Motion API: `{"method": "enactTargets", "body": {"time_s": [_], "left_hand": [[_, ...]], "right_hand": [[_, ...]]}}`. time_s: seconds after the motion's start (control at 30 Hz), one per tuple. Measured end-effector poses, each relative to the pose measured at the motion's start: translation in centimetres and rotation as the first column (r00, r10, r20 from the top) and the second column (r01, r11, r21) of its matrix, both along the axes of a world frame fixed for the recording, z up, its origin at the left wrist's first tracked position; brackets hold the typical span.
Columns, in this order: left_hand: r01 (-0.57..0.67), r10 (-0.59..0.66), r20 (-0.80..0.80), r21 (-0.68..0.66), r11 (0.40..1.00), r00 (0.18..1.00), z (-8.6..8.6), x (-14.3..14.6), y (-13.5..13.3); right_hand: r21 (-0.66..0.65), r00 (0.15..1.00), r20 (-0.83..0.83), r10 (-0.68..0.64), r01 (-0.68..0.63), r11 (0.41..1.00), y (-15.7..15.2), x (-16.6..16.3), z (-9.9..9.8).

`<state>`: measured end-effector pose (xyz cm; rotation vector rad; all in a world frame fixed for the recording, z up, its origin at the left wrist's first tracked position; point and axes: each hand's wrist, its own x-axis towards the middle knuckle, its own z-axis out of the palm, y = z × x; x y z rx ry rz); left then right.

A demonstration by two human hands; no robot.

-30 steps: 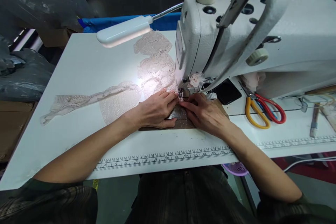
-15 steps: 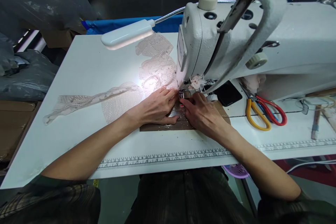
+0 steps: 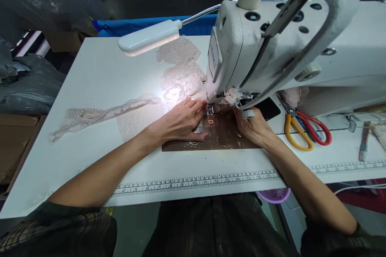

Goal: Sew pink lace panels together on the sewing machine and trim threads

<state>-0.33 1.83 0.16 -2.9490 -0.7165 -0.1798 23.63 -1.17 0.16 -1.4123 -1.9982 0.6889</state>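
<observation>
My left hand point(image 3: 181, 122) lies flat with fingers stretched out on pale pink lace point(image 3: 182, 82), its fingertips right beside the presser foot point(image 3: 213, 108) of the white sewing machine point(image 3: 271, 48). My right hand point(image 3: 255, 127) rests on the brown plate point(image 3: 224, 136) to the right of the foot. Its fingers reach under the machine head near a small white knob point(image 3: 246, 113) and are mostly hidden. A long strip of lace point(image 3: 90, 115) trails off to the left across the white table point(image 3: 90, 72).
A white gooseneck lamp point(image 3: 149, 38) shines on the lace. Yellow-handled scissors point(image 3: 297, 134) and red-handled scissors point(image 3: 318, 128) lie right of the machine. A printed ruler point(image 3: 196, 182) runs along the table's front edge. Dark plastic bags point(image 3: 30, 88) and a cardboard box point(image 3: 15, 144) sit at the left.
My right hand has slid right from the presser foot and now reaches under the machine head, uncovering the brown plate. My left hand stays on the lace. The camera shifted slightly.
</observation>
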Motion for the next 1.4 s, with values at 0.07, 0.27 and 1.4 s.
{"method": "enactTargets", "body": {"time_s": [0.07, 0.27, 1.4], "left_hand": [[0.001, -0.001, 0.010, -0.001, 1.000, 1.000, -0.1, 0.0, 0.0], [-0.016, 0.018, 0.042, -0.033, 0.999, 0.999, -0.2, -0.2, 0.2], [-0.469, 0.513, 0.223, -0.224, 0.854, 0.829, 1.6, -3.3, 8.2]], "right_hand": [[-0.003, 1.000, 0.001, 0.005, -0.005, 1.000, -0.3, -0.2, -0.1], [-0.002, 0.996, 0.074, -0.044, 0.045, 0.999, -1.2, -0.4, -0.4], [0.412, 0.911, 0.411, -0.025, -0.162, 0.897, -1.9, -0.8, -3.4]]}}
